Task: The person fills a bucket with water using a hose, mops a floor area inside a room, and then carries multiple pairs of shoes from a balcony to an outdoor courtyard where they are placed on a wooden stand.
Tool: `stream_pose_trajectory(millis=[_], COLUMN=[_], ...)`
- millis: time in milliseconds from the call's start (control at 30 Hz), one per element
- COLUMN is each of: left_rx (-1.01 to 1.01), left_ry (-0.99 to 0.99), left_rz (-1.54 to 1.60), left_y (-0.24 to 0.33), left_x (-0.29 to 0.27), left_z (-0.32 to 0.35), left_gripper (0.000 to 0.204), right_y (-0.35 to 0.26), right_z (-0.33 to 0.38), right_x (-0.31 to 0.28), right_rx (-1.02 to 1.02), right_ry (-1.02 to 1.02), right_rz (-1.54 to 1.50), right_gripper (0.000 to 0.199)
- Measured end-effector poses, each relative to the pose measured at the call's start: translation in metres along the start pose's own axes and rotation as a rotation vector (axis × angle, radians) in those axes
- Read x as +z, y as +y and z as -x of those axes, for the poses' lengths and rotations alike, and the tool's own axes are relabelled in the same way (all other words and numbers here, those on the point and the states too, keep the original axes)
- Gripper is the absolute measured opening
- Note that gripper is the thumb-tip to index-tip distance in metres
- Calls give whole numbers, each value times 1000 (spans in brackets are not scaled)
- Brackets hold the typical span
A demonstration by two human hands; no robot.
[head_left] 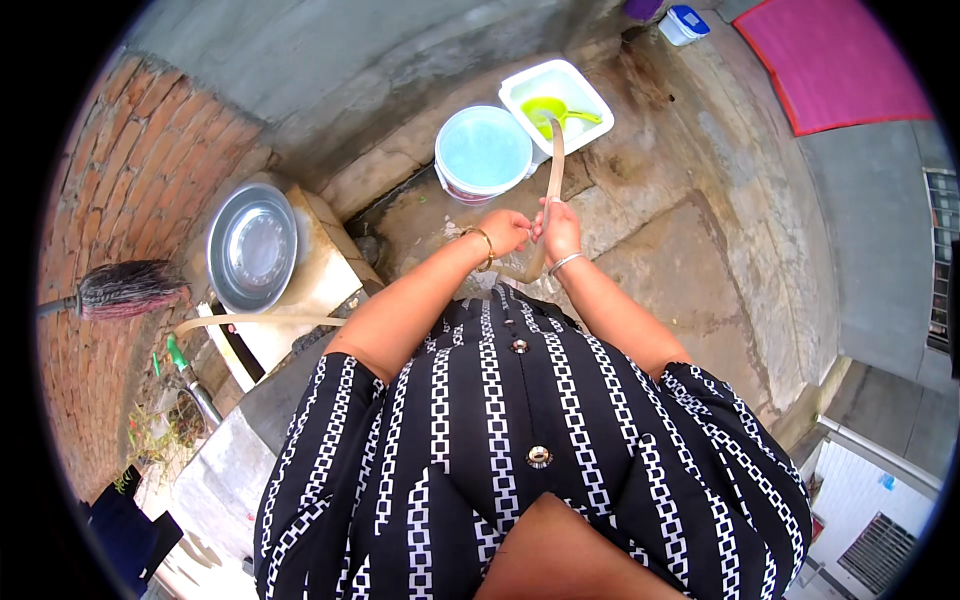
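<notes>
A: Two hands on one hose (548, 190) — beige, bends up from the hands w/ its far end over the white tub (590, 92). Right hand (560, 228) is wrapped round it, fingers closed on the tube. Left hand (505, 230) sits just beside, curled at the lower bend; looks like it grips the hose too, but can't tell for sure, fingers face away from the camera.

B: How far along, you reckon?

A: Judging by levels: blue bucket (483, 150) looks full nearly to the rim, so that part seems done. Tub holds a green scoop (552, 110) and some greenish water, not brimming, so prob. partway. Hose end points there, so I'd say filling the tub is the step in hand.

B: Water actually running?

A: Can't make it out. No clear stream visible at the hose end, too small.

B: Where does the hose come from?

A: Similar beige hose runs across the concrete block (320, 280) at left, near a tap (190, 385) w/ a green handle. The stretch between there and the hands is hidden by the arm and the striped dress (520, 440), so whether it's one piece I can't say.

B: Anything else around?

A: Steel basin (251, 247) on the block, broom (125, 288) against the brick wall (110, 220), pink mat (835, 60) top right, small blue-lidded container (685, 22) cut off at the top edge. Wet stone floor (660, 230) under the bucket & tub. Dress blocks everything near the feet.
</notes>
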State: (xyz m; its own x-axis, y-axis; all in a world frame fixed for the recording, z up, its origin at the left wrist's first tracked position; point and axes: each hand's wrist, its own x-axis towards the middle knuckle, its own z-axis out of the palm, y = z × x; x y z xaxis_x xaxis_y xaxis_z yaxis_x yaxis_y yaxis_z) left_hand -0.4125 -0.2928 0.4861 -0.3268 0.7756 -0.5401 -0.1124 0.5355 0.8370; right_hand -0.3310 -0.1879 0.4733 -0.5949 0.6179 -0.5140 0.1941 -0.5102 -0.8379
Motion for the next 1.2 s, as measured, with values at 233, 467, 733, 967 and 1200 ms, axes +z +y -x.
stream_pose_trajectory(millis=[233,467,733,967,1200], left_rx=[-26,-37,-47,-39,-37], left_ry=[-13,-20,-14,-7,-8], left_rz=[71,62,93,111,57], left_y=[-6,-13,-15,-10,-14], left_x=[-7,-12,-18,-20,-19], left_z=[6,8,9,12,10], left_gripper=[16,15,15,15,15], right_y=[8,11,4,4,7], right_z=[2,3,5,1,1], right_x=[10,15,24,26,25], right_rx=[100,155,205,193,185], right_ry=[-84,-114,-142,-113,-114], right_rz=[60,87,110,89,94], right_gripper=[29,29,27,29,29])
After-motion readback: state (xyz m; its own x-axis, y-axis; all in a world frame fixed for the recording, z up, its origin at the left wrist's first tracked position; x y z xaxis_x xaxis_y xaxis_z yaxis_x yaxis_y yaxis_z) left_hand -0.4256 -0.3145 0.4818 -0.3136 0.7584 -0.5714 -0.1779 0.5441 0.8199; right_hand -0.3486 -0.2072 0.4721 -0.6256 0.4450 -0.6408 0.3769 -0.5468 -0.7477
